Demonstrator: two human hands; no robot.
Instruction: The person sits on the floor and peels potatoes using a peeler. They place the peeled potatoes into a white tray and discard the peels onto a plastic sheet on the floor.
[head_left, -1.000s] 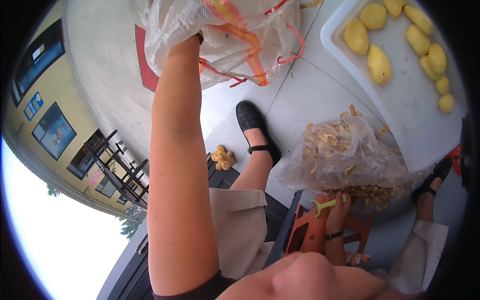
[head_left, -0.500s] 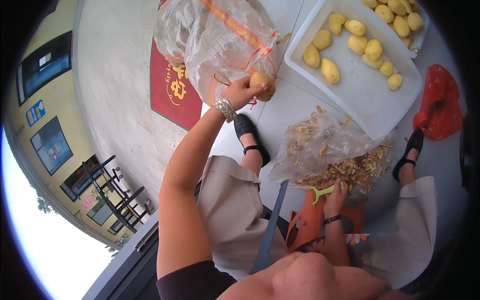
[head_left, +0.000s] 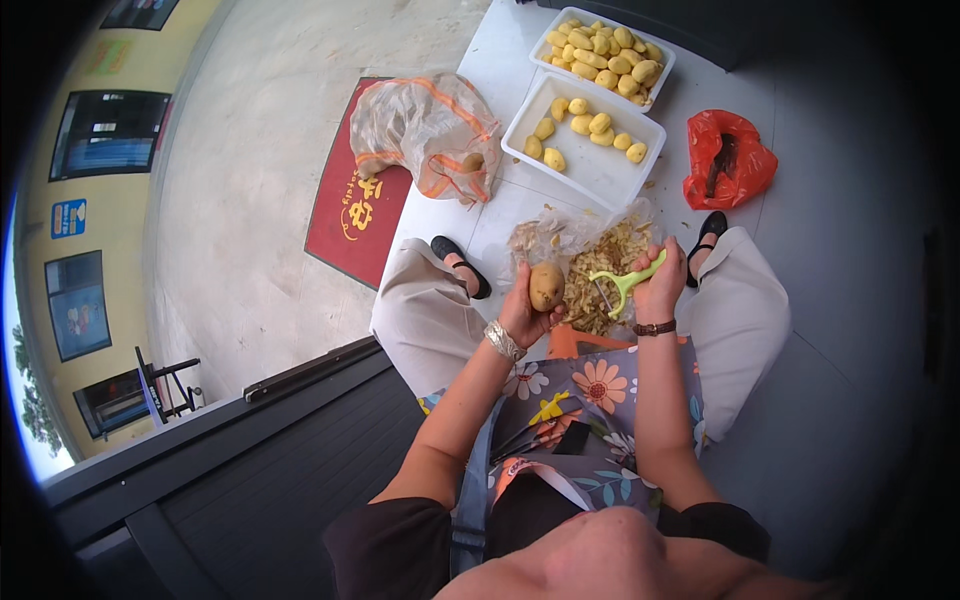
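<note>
Over the peelings (head_left: 598, 265): potato (head_left: 546, 287) on the left, peeler (head_left: 630, 283) on the right

Head view. Left hand (head_left: 525, 315): fingers grasping the potato, brown-skinned and whole, held up at the near side of the peelings. Silvery bracelet (head_left: 504, 340) at that wrist. Right hand (head_left: 662, 285): fingers wrapped around the handle of the green peeler; its forked head points left toward the potato, near it but apart. Dark strap (head_left: 655, 328) at the right wrist.

Peelings heaped on and beside a clear plastic bag (head_left: 555, 230) on the floor, between the two feet. Beyond it, a white tray (head_left: 600, 182) with several yellow, peeled potatoes, mostly toward its far and left parts; just behind, a second tray (head_left: 590, 86), piled with more. Red plastic bag (head_left: 745, 185) to the right, something dark inside, kind not clear. Far left: translucent woven sack (head_left: 430, 130), partly over a red mat (head_left: 350, 220); a brown roundish shape shows at the sack.
</note>
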